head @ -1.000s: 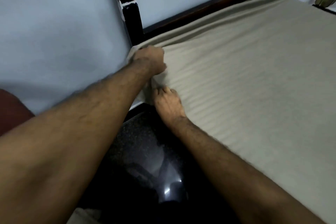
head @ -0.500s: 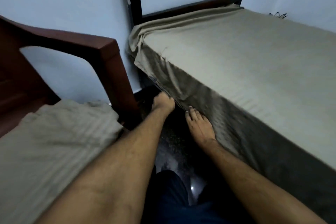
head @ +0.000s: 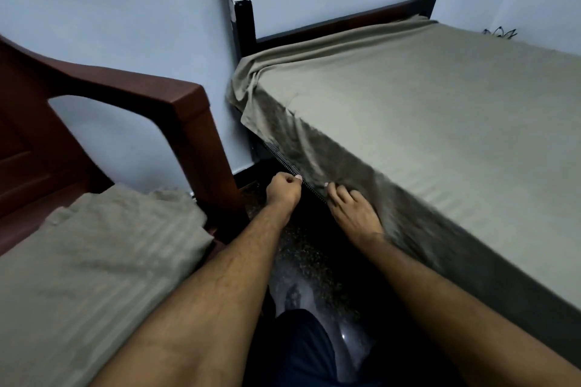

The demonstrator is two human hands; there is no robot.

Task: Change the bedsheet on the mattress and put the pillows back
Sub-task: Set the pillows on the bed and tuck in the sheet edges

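A beige striped bedsheet (head: 424, 110) covers the mattress and hangs over its near side, bunched in folds at the head corner (head: 251, 85). My left hand (head: 283, 192) is curled into a fist at the mattress's ribbed lower edge (head: 292, 170) and grips it. Just to its right, my right hand (head: 352, 210) lies with straight fingers against the hanging sheet, its fingertips at the hem by the lower edge. A pillow (head: 94, 261) in the same beige striped cloth lies on the chair at the left.
A dark red chair (head: 151, 94) stands close to the left of the bed, leaving a narrow strip of dark glossy floor (head: 308, 267) between them. The black bed frame (head: 242, 9) stands against the pale blue wall.
Both hands dropped from the top corner of the mattress to its lower side edge. The view pulled back, bringing the chair and pillow into sight.
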